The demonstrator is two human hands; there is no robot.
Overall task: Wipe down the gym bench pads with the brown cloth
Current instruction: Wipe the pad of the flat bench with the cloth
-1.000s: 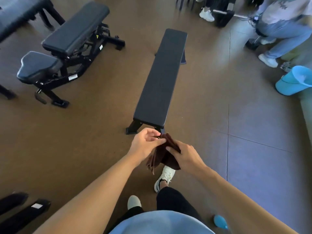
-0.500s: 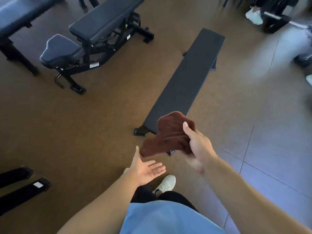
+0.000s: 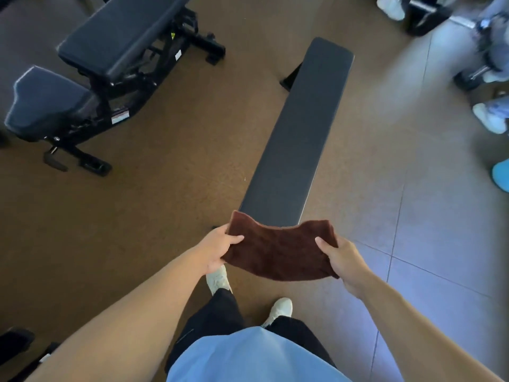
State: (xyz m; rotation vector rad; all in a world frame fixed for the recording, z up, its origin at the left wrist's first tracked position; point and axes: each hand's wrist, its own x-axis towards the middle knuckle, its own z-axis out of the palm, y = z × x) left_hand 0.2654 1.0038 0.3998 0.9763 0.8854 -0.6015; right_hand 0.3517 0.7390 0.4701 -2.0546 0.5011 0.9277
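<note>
Brown terry fabric, the brown cloth (image 3: pixel 278 250), is held spread between both hands at the near end of the flat bench pad (image 3: pixel 300 139). The left hand (image 3: pixel 217 250) is closed on the cloth's left edge, thumb on top; the right hand (image 3: pixel 340 257) is closed on the right edge in the same way. The cloth's long axis runs left to right, crosswise to the pad, and its middle sags a little. Whether the cloth touches the pad cannot be told; its far edge overlaps the pad's near end in the view and hides that end.

The flat bench pad is black and its long axis runs away from the person, leaning slightly to the right. Only parts of its frame are seen, at the far left side and beside the left hand.

To the left an adjustable bench (image 3: pixel 104 70) is seen, with a white label (image 3: pixel 120 117) on its frame, another small white label higher up and a tiny yellow sticker; none of the writing can be read. Its back pad is cut off by the top edge.

At the right edge, blurred legs and white shoes (image 3: pixel 489 117) of other people are partly cut off, as is a light blue object (image 3: pixel 501 175). Dark equipment at the lower left corner is too cropped to identify. The floor (image 3: pixel 165 216) is brown on the left and grey-tiled on the right.
</note>
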